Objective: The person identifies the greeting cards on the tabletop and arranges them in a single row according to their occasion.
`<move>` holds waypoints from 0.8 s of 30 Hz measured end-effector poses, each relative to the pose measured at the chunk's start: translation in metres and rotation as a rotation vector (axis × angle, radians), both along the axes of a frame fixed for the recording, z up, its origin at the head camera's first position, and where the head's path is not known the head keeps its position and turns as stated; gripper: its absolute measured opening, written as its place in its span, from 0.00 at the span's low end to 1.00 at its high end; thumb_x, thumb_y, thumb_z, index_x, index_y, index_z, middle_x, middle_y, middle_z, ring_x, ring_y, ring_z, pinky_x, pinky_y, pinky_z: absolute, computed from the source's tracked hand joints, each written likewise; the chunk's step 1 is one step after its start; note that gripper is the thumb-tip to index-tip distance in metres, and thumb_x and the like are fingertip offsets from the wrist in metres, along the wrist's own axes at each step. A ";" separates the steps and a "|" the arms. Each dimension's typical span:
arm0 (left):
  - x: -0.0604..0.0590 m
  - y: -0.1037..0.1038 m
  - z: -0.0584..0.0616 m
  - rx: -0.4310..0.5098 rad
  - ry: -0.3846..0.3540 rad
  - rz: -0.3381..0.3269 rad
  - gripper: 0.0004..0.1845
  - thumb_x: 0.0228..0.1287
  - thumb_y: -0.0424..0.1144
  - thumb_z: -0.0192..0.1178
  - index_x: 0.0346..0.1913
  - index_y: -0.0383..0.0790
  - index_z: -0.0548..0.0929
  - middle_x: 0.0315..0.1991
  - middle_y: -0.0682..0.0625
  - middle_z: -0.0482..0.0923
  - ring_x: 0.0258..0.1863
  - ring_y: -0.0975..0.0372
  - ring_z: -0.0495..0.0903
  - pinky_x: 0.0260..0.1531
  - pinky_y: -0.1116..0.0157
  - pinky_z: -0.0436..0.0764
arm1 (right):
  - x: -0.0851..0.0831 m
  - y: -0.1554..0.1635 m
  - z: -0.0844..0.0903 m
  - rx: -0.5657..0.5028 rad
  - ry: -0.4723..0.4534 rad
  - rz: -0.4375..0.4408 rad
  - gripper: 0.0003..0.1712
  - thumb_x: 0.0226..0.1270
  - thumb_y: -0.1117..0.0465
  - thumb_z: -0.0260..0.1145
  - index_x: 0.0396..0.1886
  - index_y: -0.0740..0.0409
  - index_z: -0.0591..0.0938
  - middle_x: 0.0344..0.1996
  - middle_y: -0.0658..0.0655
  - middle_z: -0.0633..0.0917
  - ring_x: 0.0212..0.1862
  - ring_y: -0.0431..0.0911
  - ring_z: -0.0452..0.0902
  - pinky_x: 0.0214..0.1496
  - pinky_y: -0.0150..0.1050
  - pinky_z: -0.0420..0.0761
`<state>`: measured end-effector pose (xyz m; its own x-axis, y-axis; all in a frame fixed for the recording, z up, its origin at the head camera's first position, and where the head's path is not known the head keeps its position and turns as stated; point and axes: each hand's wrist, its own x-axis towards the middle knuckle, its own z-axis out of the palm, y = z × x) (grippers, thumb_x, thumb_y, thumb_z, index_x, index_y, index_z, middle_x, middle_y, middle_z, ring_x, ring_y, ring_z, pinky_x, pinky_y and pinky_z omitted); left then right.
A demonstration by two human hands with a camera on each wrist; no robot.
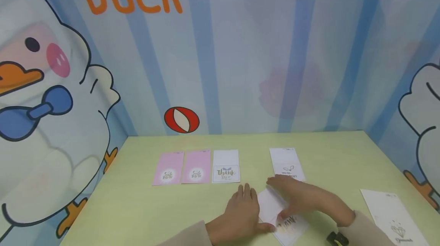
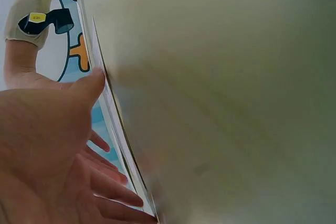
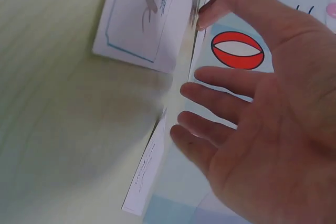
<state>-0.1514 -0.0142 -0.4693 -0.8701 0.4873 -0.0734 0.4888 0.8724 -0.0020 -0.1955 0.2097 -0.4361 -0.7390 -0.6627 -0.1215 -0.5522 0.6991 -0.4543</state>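
A white card [image 1: 280, 215] with gold lettering lies near the front edge of the pale green table [image 1: 137, 207], a little right of the middle, and both hands are on it. The left hand [image 1: 242, 211] lies flat at the card's left side, fingers straight and together, the thumb reaching along the card's near edge; it grips nothing. The right hand [image 1: 302, 198] stretches across the card from the right with its fingers extended and loose, not curled round anything. The head view does not show whether the card is folded or lifted, but the left wrist view shows thin white card edges [image 2: 118, 145] seen end on, raised off the table beside the open palm [image 2: 47, 150]. The right wrist view shows the right palm [image 3: 262, 124] spread wide, with a printed white card [image 3: 152, 19] bearing a teal border lying just beyond the fingertips and another white card's edge [image 3: 147, 174] below them. Further back, towards the rear edge, two pink cards [image 1: 182, 167] and a white thank-you card [image 1: 225, 166] lie side by side, with one more white card [image 1: 286, 162] just behind the right hand. A larger white sheet [image 1: 392, 211] lies at the front right corner.
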 end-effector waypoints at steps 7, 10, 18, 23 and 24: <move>0.006 0.009 0.003 -0.043 -0.121 0.063 0.71 0.52 0.89 0.46 0.79 0.29 0.63 0.81 0.31 0.60 0.82 0.43 0.61 0.78 0.52 0.69 | 0.009 -0.004 -0.003 0.043 -0.067 0.057 0.70 0.45 0.34 0.83 0.82 0.61 0.62 0.82 0.65 0.63 0.82 0.71 0.53 0.77 0.72 0.61; 0.007 0.011 0.004 -0.087 -0.110 0.050 0.69 0.54 0.89 0.44 0.79 0.29 0.63 0.81 0.32 0.60 0.82 0.44 0.61 0.78 0.53 0.70 | 0.010 -0.005 -0.004 0.051 -0.053 0.061 0.70 0.45 0.34 0.83 0.83 0.59 0.62 0.82 0.63 0.63 0.82 0.70 0.54 0.77 0.71 0.62; 0.009 0.012 0.006 -0.112 -0.087 0.040 0.67 0.55 0.88 0.47 0.77 0.29 0.67 0.79 0.32 0.64 0.81 0.45 0.64 0.77 0.57 0.71 | 0.011 -0.005 -0.011 0.054 0.045 0.073 0.67 0.43 0.31 0.82 0.78 0.61 0.69 0.77 0.62 0.72 0.77 0.66 0.67 0.75 0.64 0.70; 0.009 0.014 0.005 -0.106 -0.042 0.044 0.68 0.50 0.88 0.51 0.76 0.30 0.68 0.76 0.34 0.69 0.79 0.46 0.67 0.74 0.57 0.75 | 0.007 -0.006 -0.010 0.027 0.152 0.114 0.63 0.40 0.29 0.82 0.71 0.62 0.75 0.70 0.60 0.79 0.71 0.61 0.75 0.71 0.57 0.78; 0.008 0.015 0.006 -0.104 -0.024 0.049 0.69 0.48 0.89 0.52 0.75 0.30 0.70 0.74 0.35 0.72 0.76 0.47 0.71 0.71 0.58 0.77 | 0.006 -0.006 -0.010 0.019 0.168 0.124 0.62 0.39 0.29 0.82 0.70 0.62 0.76 0.68 0.59 0.79 0.69 0.59 0.76 0.70 0.55 0.79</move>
<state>-0.1434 0.0009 -0.4638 -0.8902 0.4326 -0.1429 0.4463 0.8911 -0.0825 -0.1899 0.2033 -0.4464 -0.6625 -0.7489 -0.0166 -0.7019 0.6283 -0.3356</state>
